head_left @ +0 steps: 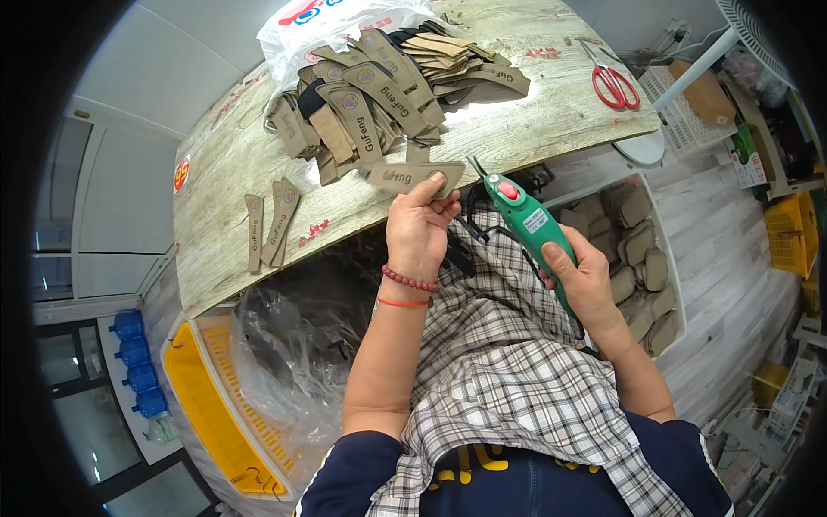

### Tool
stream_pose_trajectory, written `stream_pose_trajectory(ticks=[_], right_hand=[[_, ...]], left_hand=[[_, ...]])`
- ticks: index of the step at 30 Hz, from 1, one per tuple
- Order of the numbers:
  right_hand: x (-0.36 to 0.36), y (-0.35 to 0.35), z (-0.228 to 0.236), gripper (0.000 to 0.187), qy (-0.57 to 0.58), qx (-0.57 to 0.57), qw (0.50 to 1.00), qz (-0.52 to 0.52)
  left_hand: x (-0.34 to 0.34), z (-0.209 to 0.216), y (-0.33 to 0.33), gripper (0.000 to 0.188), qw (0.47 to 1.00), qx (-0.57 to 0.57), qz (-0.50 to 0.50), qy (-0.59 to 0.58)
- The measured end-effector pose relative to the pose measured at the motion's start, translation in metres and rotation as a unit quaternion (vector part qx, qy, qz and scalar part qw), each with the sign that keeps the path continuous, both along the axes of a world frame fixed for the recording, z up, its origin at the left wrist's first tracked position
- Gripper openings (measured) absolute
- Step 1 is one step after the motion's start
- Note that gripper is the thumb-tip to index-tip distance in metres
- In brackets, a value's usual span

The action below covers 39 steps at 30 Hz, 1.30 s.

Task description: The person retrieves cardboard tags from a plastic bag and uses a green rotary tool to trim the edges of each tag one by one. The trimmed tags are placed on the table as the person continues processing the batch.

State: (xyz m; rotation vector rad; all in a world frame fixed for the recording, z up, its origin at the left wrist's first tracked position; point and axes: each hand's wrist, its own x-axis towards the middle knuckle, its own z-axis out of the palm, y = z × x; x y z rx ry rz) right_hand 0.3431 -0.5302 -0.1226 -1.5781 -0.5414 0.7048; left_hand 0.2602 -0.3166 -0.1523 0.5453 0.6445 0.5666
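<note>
My left hand (pixel 419 228) pinches a tan fabric strap piece (pixel 398 177) with dark lettering and a small round emblem, holding it level just over the table's front edge. The fingers of my right hand (pixel 584 280) wrap round a green handheld electric cutter (pixel 524 214) with a red button. Its two thin metal prongs point up and left, close to the strap piece's right end but apart from it. Beyond my left hand lies a heap of similar tan strap pieces (pixel 366 112), several stacked and overlapping. Farther left, a few more strap pieces (pixel 280 220) lie apart on the table.
Red-handled scissors (pixel 615 89) lie at the wooden table's (pixel 500 138) right end. A white plastic bag (pixel 297 39) stands behind the heap. Right of my lap is a white bin (pixel 677 302) of tan pieces; on the left stand a yellow crate (pixel 207 405) and clear plastic sheeting (pixel 284 353).
</note>
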Motion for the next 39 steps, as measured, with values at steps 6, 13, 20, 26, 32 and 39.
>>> stream_pose_trajectory(ticks=[6,13,20,26,32,39], right_hand=[[0.003,-0.008,0.001,0.042,-0.062,-0.049,0.997,0.014],[0.006,-0.012,0.001,0.04,-0.105,-0.069,0.991,0.038],[0.007,-0.012,0.004,0.04,-0.088,-0.078,0.992,0.054],[0.008,-0.012,0.003,0.038,-0.067,-0.063,0.994,0.058],[0.008,-0.012,0.003,0.039,-0.063,-0.062,0.994,0.061],[0.01,-0.011,0.003,0.04,-0.046,-0.049,0.995,0.068]], left_hand=[[0.001,0.003,0.001,0.009,0.981,0.193,0.004,0.032],[-0.003,0.012,0.007,0.007,0.954,0.288,-0.011,0.078],[-0.002,0.012,0.007,0.007,0.949,0.303,-0.012,0.086],[-0.003,0.01,0.008,0.007,0.948,0.303,-0.012,0.094],[-0.003,0.014,0.006,0.006,0.949,0.299,-0.022,0.098],[-0.004,0.014,0.003,0.005,0.945,0.306,-0.052,0.102]])
